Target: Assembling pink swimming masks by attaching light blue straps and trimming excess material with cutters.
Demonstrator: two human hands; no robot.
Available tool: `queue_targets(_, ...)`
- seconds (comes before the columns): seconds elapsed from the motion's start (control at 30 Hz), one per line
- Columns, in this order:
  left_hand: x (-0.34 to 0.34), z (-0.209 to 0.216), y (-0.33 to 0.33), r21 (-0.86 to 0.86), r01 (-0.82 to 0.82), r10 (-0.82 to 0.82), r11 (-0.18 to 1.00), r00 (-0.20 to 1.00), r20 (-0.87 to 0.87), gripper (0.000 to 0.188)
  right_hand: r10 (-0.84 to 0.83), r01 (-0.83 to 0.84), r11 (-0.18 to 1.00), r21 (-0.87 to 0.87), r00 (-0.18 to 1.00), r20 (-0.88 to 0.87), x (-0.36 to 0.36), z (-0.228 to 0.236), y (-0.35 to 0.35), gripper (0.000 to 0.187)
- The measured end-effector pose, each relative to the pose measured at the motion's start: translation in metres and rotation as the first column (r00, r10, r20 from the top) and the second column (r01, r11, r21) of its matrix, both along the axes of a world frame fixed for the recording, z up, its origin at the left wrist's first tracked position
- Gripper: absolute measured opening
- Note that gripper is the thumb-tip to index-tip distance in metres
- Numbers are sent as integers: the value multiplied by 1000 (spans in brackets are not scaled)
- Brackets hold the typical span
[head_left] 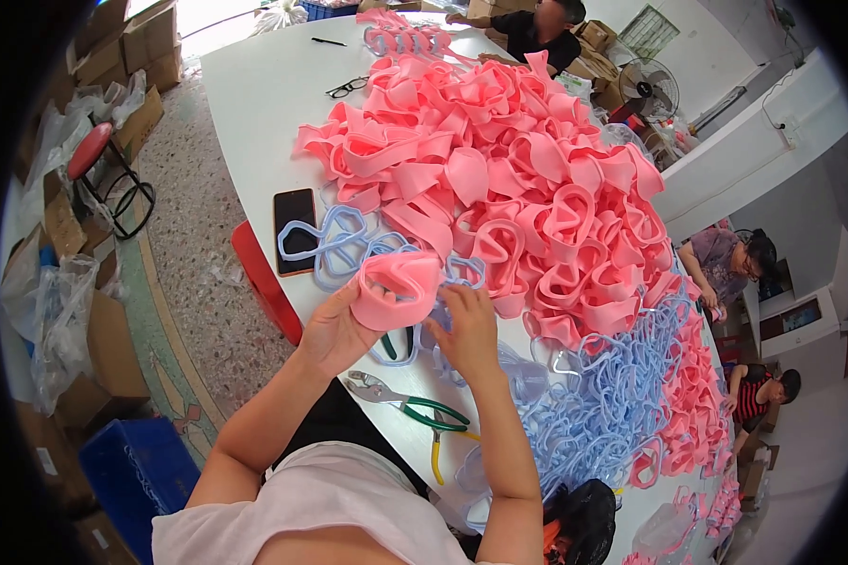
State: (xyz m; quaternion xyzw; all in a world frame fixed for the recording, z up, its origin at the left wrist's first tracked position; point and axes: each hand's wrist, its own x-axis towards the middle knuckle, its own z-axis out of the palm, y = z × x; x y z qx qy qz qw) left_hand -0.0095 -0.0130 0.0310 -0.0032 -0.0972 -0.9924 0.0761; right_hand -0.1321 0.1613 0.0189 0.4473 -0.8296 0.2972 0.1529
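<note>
My left hand grips a soft pink ring-shaped piece above the table's near edge, its hollow middle facing up. Close to that piece's right side is my right hand, fingers bent inward. Something pale blue shows between its thumb and fingers, but what it is cannot be made out. Light blue looped bands lie just beyond my hands, partly over a dark phone. Nearer me rest pliers with green handles and a tool with a yellow handle.
A large heap of pink pieces covers the table's middle, with a tangle of blue bands to the right. Glasses and a pen lie on the white table. Other people sit around it. A blue crate stands lower left.
</note>
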Motion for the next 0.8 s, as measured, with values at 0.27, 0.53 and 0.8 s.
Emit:
queue_targets(0.27, 9, -30, -17, 42, 157, -142, 987, 959, -245, 35, -74, 110, 944, -311, 989, 125, -18, 8, 13, 35)
queue_targets(0.53, 10, -28, -4, -102, 120, -134, 987, 981, -138, 32, 41, 237, 565, -790, 949, 314, 11, 24, 15, 15)
queue_targets(0.8, 19, -24, 3, -298, 73, -70, 952, 997, 20, 32, 725, 600, 459, -656, 174, 666, 51, 25, 15, 19)
